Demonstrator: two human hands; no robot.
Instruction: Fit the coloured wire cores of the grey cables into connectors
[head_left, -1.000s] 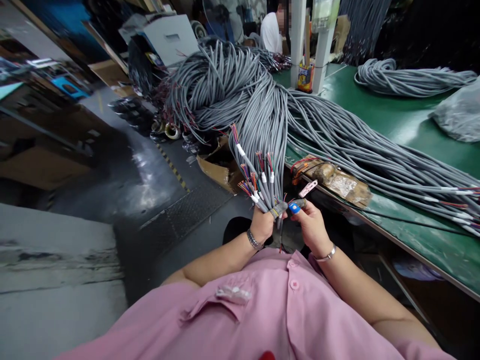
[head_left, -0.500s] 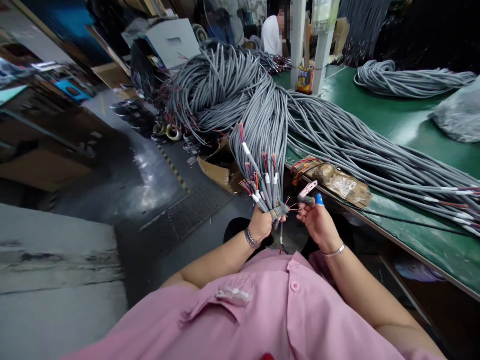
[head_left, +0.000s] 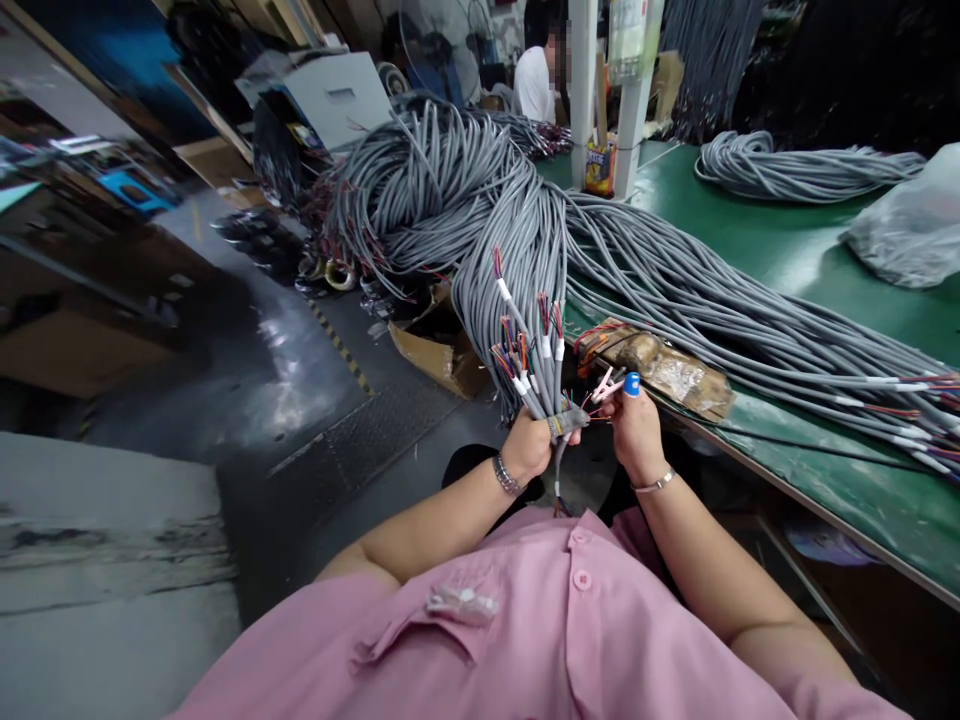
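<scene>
My left hand (head_left: 529,447) is closed around a bunch of grey cable ends (head_left: 536,362) with stripped coloured wires fanning upward. Its thumb wears a grey fabric cot. My right hand (head_left: 636,428) sits just to the right, fingers pinched on thin coloured wires sticking out beside my left thumb. A blue cot covers one right fingertip. A small pink clip (head_left: 606,384) shows at my right fingertips. The cables run up and back into a big grey cable pile (head_left: 442,190).
A green worktable (head_left: 787,240) on the right carries long grey cables (head_left: 750,320), a taped brown fixture (head_left: 660,365) at its edge, another cable coil (head_left: 795,170) and a plastic bag (head_left: 911,230). A person in white (head_left: 536,80) sits far back. Cardboard box (head_left: 435,350) lies on the floor.
My right hand drew away to the right, then came back to the wire ends by my left thumb. The cable bunch rose slightly. The view shifted a little.
</scene>
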